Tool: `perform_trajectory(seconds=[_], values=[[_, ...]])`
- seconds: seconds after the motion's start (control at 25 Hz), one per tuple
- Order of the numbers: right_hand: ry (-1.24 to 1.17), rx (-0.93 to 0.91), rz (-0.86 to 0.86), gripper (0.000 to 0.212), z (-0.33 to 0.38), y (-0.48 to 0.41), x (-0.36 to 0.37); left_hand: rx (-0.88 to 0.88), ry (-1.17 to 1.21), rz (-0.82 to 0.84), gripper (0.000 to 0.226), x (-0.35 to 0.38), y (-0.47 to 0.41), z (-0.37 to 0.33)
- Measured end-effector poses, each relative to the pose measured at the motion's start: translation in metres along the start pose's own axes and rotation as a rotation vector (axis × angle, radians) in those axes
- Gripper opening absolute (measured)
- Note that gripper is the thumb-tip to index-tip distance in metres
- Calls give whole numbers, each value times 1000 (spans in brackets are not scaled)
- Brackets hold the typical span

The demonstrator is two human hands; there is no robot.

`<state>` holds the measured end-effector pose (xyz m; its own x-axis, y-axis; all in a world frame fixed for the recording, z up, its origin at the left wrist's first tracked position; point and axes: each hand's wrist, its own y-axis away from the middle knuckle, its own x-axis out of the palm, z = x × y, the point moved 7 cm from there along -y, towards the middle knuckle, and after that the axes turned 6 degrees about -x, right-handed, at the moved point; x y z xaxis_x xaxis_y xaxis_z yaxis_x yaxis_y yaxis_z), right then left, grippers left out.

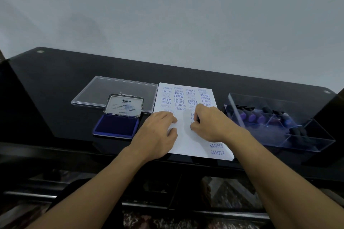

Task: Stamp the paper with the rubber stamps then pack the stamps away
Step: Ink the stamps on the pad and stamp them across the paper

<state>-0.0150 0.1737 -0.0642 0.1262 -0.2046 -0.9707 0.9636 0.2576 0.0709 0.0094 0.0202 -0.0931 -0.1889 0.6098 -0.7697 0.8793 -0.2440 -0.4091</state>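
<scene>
The black glass tabletop (pixel 74 72) carries everything, and the paper (pixel 188 143) lies at its centre with its long axis running 12 to 6 o'clock. Blue prints crowd its far half, and two "SAMPLE" marks sit at its 5 o'clock corner. The near left part is still bare.

At 10 o'clock from the paper lies a clear lid (pixel 119 87), flat and just beside the sheet's edge. At 3 o'clock stands the clear box (pixel 320 135), apart from the paper, its long side running roughly 9 to 3 o'clock. The other stamps (pixel 252 117) lie in its compartments. At 9 o'clock from your hands sits the ink pad (pixel 116 125), open, with its metal cover propped up behind it.

Your left hand (pixel 158 128) lies spread and flat on the paper's left edge, pinning the sheet. Your right hand (pixel 208 121) is curled, knuckles up, at mid-sheet. It seems to grip a stamp (pixel 191 127) pressed to the paper, but only a dark sliver shows under the fingers.

The relation that matters: the pad is at 9 o'clock, beyond your left hand, so re-inking means your right hand crossing over it. The box is at 3 o'clock, on your right hand's own side and nearer to it, so packing away is probably the shorter reach.
</scene>
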Motion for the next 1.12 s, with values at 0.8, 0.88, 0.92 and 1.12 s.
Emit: perform_trajectory(seconds=[0.8,0.88,0.92,1.12], values=[[-165,17,-78,11,-8,11,-33,-179,102,155,30,-19,-8,-3],[-269,36,-196,13,-14,14,-60,-205,122,139,30,-30,-11,-3],[-313,47,-224,13,-16,16,-69,-221,132,133,30,-34,-13,-3],[-296,56,-233,12,-21,22,-84,-256,135,108,30,-47,-19,-7]])
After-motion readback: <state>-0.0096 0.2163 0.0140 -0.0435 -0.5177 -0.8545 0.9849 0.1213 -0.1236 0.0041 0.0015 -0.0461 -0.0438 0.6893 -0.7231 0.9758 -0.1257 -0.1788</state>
